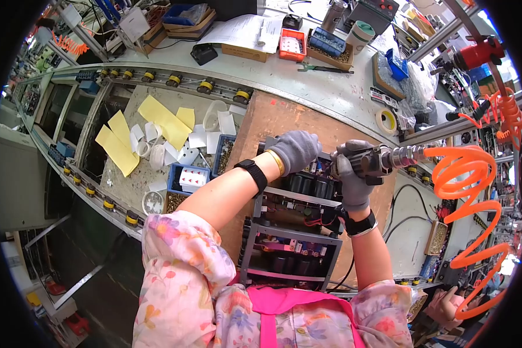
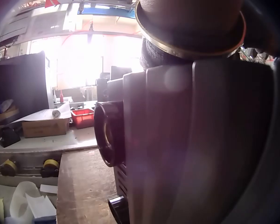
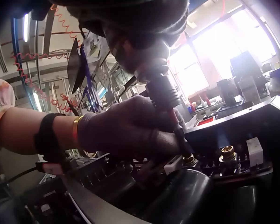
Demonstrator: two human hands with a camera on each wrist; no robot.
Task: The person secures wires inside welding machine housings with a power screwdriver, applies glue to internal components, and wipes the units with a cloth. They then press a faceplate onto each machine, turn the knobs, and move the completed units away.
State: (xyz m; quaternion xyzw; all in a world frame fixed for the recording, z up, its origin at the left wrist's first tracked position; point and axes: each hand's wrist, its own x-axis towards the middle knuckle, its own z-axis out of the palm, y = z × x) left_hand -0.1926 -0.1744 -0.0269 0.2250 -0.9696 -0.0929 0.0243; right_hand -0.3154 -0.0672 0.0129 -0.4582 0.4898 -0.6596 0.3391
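My gloved right hand (image 1: 355, 182) grips a pneumatic screwdriver (image 1: 370, 162) fed by an orange coiled air hose (image 1: 467, 152). In the right wrist view its bit (image 3: 178, 136) points down at a brass-coloured fastener (image 3: 189, 160) inside an opened grey-framed electrical unit (image 1: 296, 194). A second brass fastener (image 3: 228, 152) sits beside a white block. My gloved left hand (image 1: 296, 152) is over the unit's far part, its fingers bent beside the bit; I cannot tell whether they pinch anything. Black cylinders (image 3: 179, 196) lie under both hands. The unit's ribbed side (image 2: 177, 140) fills the left wrist view.
A wooden board (image 1: 278, 119) lies under the unit. To the left are yellow sheets (image 1: 165, 122), a blue bin (image 1: 177, 178) with white cards and loose hardware. Behind stand a red bin (image 1: 292, 45) and a blue bin (image 1: 326, 42). A tape roll (image 1: 385, 120) lies at right.
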